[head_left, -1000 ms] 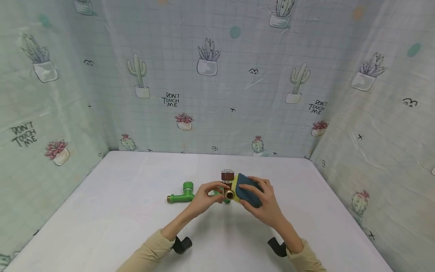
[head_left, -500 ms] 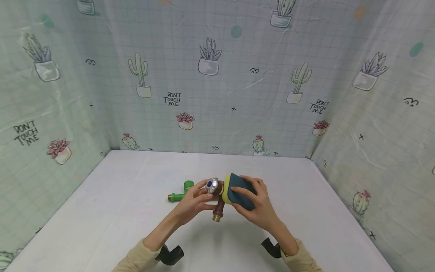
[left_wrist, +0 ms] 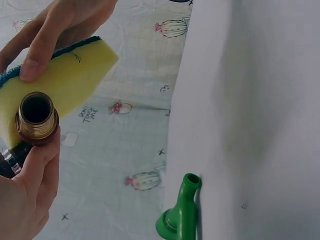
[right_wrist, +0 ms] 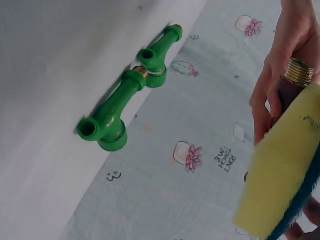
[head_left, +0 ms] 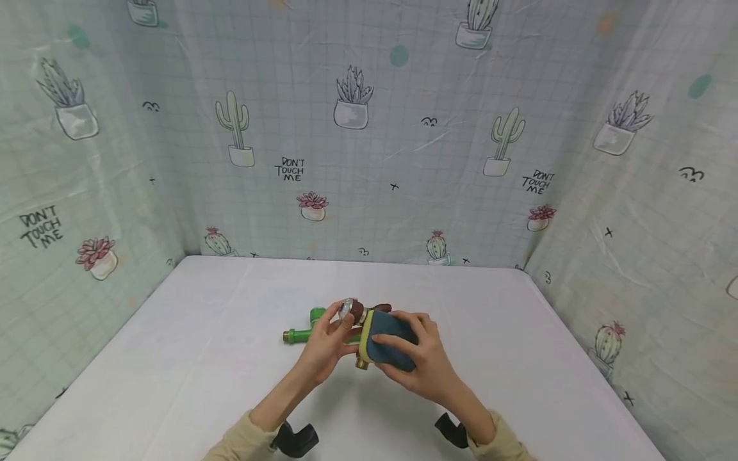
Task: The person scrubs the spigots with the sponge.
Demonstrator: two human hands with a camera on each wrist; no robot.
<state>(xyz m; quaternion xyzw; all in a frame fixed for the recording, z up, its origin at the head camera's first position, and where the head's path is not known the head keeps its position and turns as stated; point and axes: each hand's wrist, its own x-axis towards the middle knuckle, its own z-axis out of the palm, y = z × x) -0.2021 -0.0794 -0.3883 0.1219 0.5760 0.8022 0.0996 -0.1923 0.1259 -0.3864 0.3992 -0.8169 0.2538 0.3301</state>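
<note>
In the head view my left hand (head_left: 324, 349) holds a dark red faucet (head_left: 357, 312) with a silver knob, above the table. Its brass threaded end (left_wrist: 37, 131) points toward the left wrist camera. My right hand (head_left: 425, 360) grips a sponge (head_left: 393, 339), yellow with a dark blue-green scouring side. In the left wrist view the sponge's yellow side (left_wrist: 85, 75) lies against the faucet, behind the threaded end. Sponge and fingers hide much of the faucet's body in the head view.
Two green faucets lie on the white table (head_left: 219, 358) behind my hands; the right wrist view shows the nearer faucet (right_wrist: 112, 110) and the farther faucet (right_wrist: 159, 55) in line. A cactus-printed curtain (head_left: 259, 211) surrounds the table's back and sides. Black wrist mounts (head_left: 296, 440) hang under both forearms.
The faucet has been turned in my left hand, its knob swinging from upright round to the left. Both hands, faucet and sponge have shifted left; the sponge stays against the faucet.
</note>
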